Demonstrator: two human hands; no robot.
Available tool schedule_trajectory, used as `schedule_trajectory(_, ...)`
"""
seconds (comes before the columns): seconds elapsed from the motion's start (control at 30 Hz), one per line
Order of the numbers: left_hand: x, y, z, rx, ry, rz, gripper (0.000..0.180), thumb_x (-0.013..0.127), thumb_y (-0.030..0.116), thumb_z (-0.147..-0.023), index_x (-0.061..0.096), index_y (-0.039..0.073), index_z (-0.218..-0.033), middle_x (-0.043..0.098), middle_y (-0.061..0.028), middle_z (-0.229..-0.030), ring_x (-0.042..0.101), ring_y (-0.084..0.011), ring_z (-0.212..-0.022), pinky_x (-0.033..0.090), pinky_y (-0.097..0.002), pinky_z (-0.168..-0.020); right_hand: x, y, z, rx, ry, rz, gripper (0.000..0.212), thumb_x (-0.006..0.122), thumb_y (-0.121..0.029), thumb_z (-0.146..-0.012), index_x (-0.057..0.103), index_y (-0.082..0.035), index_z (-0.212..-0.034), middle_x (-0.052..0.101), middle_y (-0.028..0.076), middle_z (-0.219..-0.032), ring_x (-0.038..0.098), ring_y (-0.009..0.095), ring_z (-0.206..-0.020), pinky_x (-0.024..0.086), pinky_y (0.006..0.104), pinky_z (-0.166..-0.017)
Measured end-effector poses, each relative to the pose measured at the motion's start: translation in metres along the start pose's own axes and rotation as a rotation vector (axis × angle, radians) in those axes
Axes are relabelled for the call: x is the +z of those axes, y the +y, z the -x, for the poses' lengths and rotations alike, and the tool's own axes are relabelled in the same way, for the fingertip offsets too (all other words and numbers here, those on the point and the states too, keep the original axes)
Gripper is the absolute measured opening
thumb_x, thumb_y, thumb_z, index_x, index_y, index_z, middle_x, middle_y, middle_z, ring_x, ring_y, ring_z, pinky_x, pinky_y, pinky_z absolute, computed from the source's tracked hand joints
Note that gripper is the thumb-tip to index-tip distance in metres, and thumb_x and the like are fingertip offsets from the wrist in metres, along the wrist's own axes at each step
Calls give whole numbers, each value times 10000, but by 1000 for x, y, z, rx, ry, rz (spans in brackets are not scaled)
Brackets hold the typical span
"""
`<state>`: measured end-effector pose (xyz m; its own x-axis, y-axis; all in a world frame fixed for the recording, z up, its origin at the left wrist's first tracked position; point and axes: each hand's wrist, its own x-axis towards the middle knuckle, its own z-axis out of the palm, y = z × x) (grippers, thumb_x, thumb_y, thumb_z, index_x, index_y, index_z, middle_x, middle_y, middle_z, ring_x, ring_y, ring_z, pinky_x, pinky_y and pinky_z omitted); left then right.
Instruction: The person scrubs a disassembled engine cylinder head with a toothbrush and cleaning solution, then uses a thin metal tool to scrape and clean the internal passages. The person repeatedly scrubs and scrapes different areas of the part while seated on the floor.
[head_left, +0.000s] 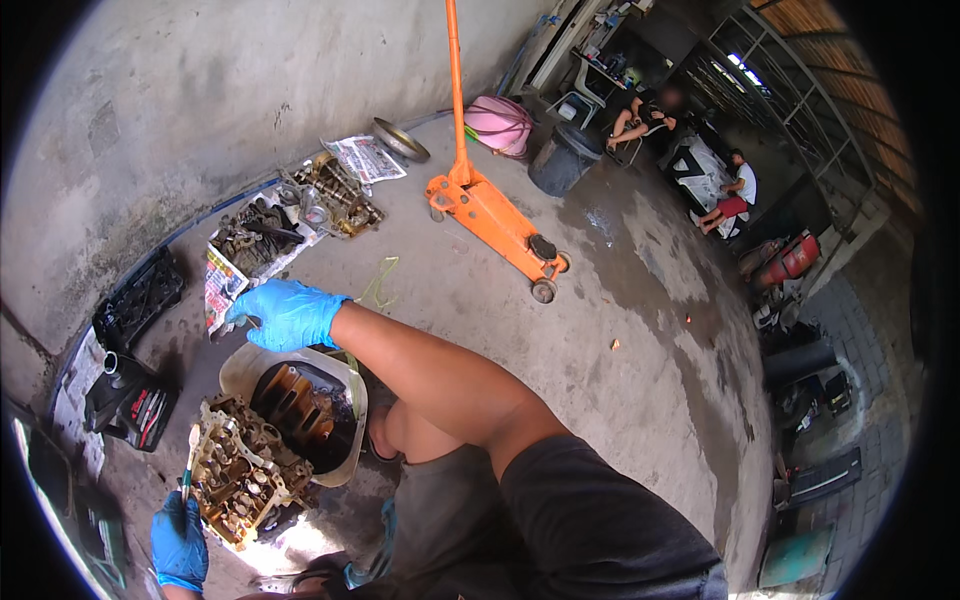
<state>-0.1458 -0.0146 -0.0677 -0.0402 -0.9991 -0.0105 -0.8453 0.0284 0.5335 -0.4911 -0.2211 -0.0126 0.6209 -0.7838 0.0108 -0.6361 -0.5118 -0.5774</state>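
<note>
My left hand (180, 548), in a blue glove, is closed around a slim brush (190, 462) that points upward. The brush lies along the left side of an oily, brown-stained engine cylinder head (250, 472) on the floor. My right hand (292, 315), also blue-gloved, is stretched out above the far rim of a pale plastic basin (356, 425). Its fingers are curled together, and whatever they hold is too small to make out. Dark oily liquid and a brown-coated slotted metal part (292, 395) are in the basin.
Greasy engine parts (255, 235) lie on newspaper by the wall, beside another metal engine part (335, 195). A black oil jug (132, 405) stands left of the cylinder head. Beyond are an orange floor jack (495, 225), a dark bin (565, 160) and two seated people.
</note>
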Motion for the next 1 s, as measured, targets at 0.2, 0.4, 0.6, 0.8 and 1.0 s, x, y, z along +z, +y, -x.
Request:
schedule_trajectory(0.2,-9,17,-2,36,-26,-28,237,529,165,-964,639,-36,-1024,639,-273,-842,622,-433,-773,465,-447,-665,-2,-10,4,-44,-20,38,620,727,-338,-755,581,-34,-1274,645,247,-1129,632,386,-1041,499,431,-924)
schedule_trajectory(0.4,-6,14,-3,86,21,-28,235,535,167,-962,641,-31,-1031,639,-272,-845,623,-429,-773,467,-439,-665,7,-3,3,-35,47,57,541,628,-380,-865,563,-53,-1291,648,251,-1090,627,411,-1018,491,456,-898)
schedule_trajectory(0.6,-13,24,-4,0,-43,-14,232,548,176,-955,639,-29,-1017,633,-270,-828,622,-423,-754,464,-429,-647,9,5,-1,-65,-16,29,389,521,-186,-871,602,-84,-1237,648,258,-1009,627,433,-929,491,487,-821)
schedule_trajectory(0.8,-19,34,-6,5,-55,27,224,558,183,-952,640,-19,-1007,633,-260,-813,616,-427,-740,463,-427,-635,6,1,1,19,-41,35,412,464,-136,-879,629,-139,-1257,639,247,-1084,619,418,-958,486,477,-854)
schedule_trajectory(1.0,-18,32,-6,13,-35,38,229,565,185,-951,644,-20,-1018,636,-264,-823,626,-421,-750,470,-422,-644,6,1,-1,-20,-37,23,364,525,-149,-883,651,-129,-1224,652,213,-1101,625,401,-995,496,455,-875)
